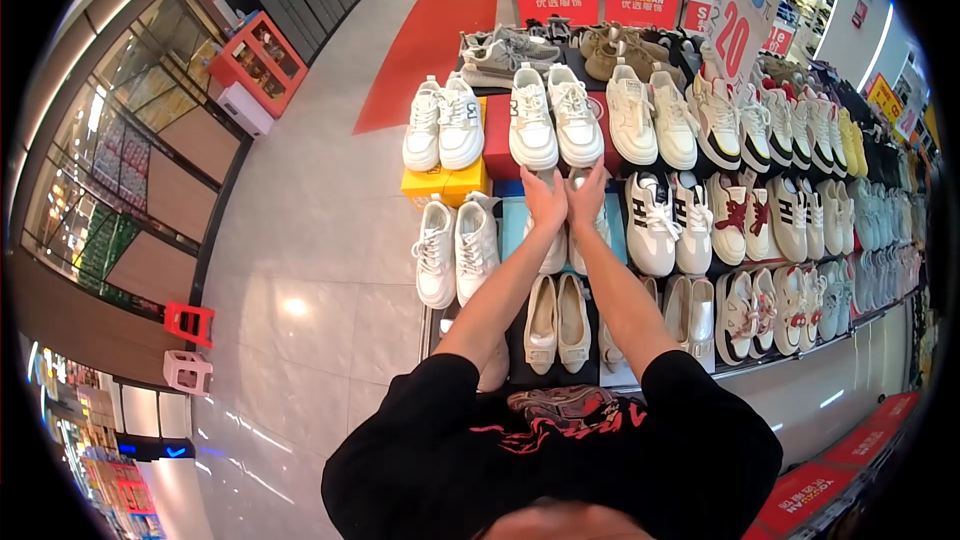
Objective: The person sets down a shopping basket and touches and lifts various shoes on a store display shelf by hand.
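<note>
A pair of white lace-up sneakers stands side by side on a dark red box, toes towards me. My left hand grips the toe of the left white sneaker. At the toe of the right white sneaker, my right hand has its fingers along the outer edge. Both wrists are close together, and some fingertips are hidden. Under my forearms, another pair of light shoes on a light blue box is partly covered. Beige flats lie nearer to me, between my arms.
White sneakers on a yellow box stand to the left, with another white pair below. Sneakers marked H and many more shoes fill the tiers rightward. A price sign rises behind. Red stool stands across the tiled aisle.
</note>
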The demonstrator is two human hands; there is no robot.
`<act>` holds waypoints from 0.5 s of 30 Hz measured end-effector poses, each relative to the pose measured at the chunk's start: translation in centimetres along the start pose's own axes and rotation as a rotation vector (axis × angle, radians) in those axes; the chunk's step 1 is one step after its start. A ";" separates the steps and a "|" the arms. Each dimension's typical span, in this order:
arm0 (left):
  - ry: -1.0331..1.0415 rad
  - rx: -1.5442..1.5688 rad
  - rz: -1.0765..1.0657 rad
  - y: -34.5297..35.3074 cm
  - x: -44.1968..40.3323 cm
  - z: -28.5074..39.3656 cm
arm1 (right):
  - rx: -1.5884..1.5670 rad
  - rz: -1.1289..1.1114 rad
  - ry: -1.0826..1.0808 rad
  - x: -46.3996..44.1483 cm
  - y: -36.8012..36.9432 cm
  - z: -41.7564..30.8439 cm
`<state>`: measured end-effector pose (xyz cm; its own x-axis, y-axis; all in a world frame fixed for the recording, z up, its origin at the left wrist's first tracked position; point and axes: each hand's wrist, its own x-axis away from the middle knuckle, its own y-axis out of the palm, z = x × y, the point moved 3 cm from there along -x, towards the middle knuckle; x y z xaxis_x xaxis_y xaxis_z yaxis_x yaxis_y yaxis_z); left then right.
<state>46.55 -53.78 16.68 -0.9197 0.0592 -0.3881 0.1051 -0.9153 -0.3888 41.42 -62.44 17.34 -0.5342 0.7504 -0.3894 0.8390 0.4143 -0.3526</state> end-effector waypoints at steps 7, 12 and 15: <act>-0.057 -0.188 0.072 -0.2 1.6 3.1 | 0.128 -0.026 -0.199 -0.1 0.6 1.5; -0.061 -0.210 0.034 -0.5 1.3 2.3 | 0.178 -0.013 -0.231 0.0 0.8 1.3; -0.061 -0.195 0.017 -0.6 1.7 2.4 | 0.171 -0.018 -0.241 0.1 0.5 1.0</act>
<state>44.06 -54.10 18.27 -0.9377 0.0149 -0.3472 0.1866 -0.8213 -0.5391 41.65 -62.64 16.25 -0.5754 0.5913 -0.5650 0.8103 0.3182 -0.4921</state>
